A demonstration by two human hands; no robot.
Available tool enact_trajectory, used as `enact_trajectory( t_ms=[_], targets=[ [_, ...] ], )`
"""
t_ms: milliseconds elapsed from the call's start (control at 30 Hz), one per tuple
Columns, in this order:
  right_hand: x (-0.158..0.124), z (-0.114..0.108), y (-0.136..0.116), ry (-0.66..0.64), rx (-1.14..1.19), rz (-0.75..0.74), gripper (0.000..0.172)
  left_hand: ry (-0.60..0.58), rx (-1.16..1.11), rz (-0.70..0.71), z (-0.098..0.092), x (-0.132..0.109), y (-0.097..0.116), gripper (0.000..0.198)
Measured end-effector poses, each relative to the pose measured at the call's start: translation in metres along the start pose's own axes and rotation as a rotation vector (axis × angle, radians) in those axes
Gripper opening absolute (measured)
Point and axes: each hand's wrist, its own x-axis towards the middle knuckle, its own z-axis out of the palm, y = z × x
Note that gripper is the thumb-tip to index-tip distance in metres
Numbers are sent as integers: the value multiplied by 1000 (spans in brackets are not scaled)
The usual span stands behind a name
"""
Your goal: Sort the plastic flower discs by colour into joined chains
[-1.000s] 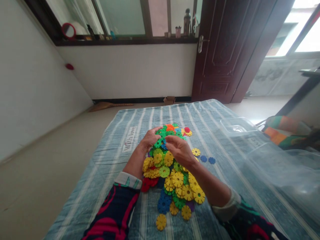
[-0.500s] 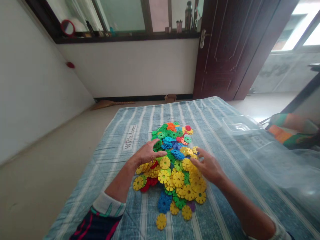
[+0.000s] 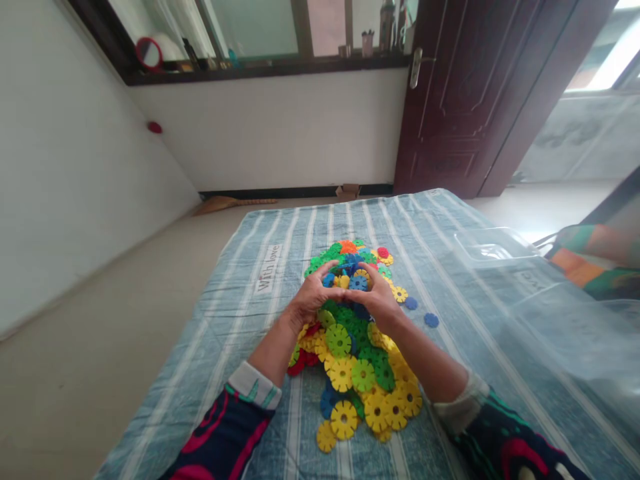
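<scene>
While both hands curl inward over the pile (image 3: 350, 327) of slotted plastic discs, L hand (image 3: 311, 293) and R hand (image 3: 379, 297) make a rough ring, thumbs meeting or nearly so, fingers bowed on the far side, w/ blue and yellow discs btwn them. Can't tell if either is squeezing or just cupping; prob. curved like that so loose, slippery pcs don't spill sideways. Pile sits approx. midway btwn L and R edges of the surface (image 3: 225, 333), running from nr the far edge toward the wearer, prob. central so both arms reach it. Two blue discs (image 3: 431, 320) lie apart, toward the R edge. Clear tub (image 3: 475, 257) stands nr the far R corner; bigger clear container (image 3: 575, 340) is closer in along the R edge, blurred. Surface has striped blue cloth, "With love" print (image 3: 269, 267) nr the L edge. Beyond: white wall (image 3: 275, 133), sill (image 3: 275, 70) w/ round mirror (image 3: 149, 53), dark red door (image 3: 450, 120), small box (image 3: 347, 192) on the floor.
</scene>
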Motion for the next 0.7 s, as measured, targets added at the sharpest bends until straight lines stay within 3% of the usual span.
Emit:
enact_trajectory(
  t_ms=[267,433,533,633,700],
  targets=[
    [9,22,-20,-73,-125,-138,83,155,108,19,-22,11,2,65],
    [3,31,-21,-216,-89,-177,85,184,232,78,-33,6,-7,52],
    [-12,11,-24,-174,-177,-191,77,201,428,124,-44,-8,-7,49],
    [-41,-32,-23,-5,-484,-179,62,204,718,145,-57,-34,-2,56],
    [-65,-65,-19,81,-704,-74,53,180,865,155,-65,-57,0,63]
  ],
)
